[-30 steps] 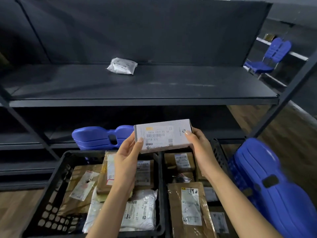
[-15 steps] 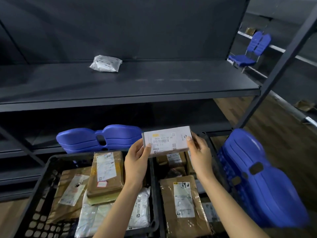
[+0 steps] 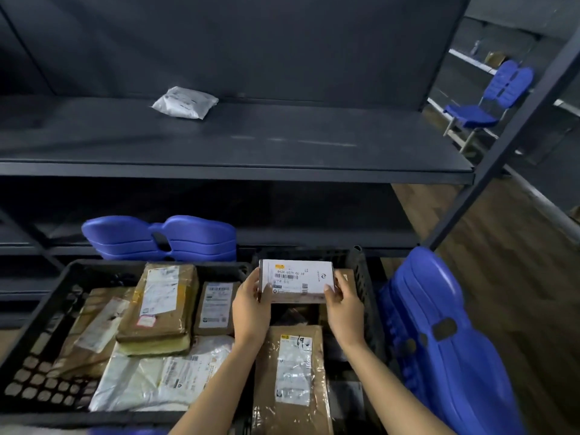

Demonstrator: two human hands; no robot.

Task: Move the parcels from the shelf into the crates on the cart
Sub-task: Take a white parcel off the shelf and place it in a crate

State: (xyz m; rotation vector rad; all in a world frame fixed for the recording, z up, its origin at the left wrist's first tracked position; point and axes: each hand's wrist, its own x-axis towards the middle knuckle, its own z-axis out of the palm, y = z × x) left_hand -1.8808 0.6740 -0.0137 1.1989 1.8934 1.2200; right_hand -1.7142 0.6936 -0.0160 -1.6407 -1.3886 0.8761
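At lower left, the left crate [image 3: 47, 334] holds brown and white parcels; in the upper left, a white bag parcel [image 3: 185, 102] lies on the shelf [image 3: 314, 146]; at lower centre, the left hand [image 3: 251, 306] pinches the left end of a white labelled box [image 3: 296, 279]; the right hand [image 3: 343, 306] pinches its right end; the box sits level between them over the right crate [image 3: 365, 277], perhaps clear of the parcels beneath.

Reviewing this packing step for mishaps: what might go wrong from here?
The left hand and right hand pinch the white box only at its ends; it may slip. The right crate already holds a brown parcel, so the box may land tilted. The white pouch far back on the shelf might be overlooked.
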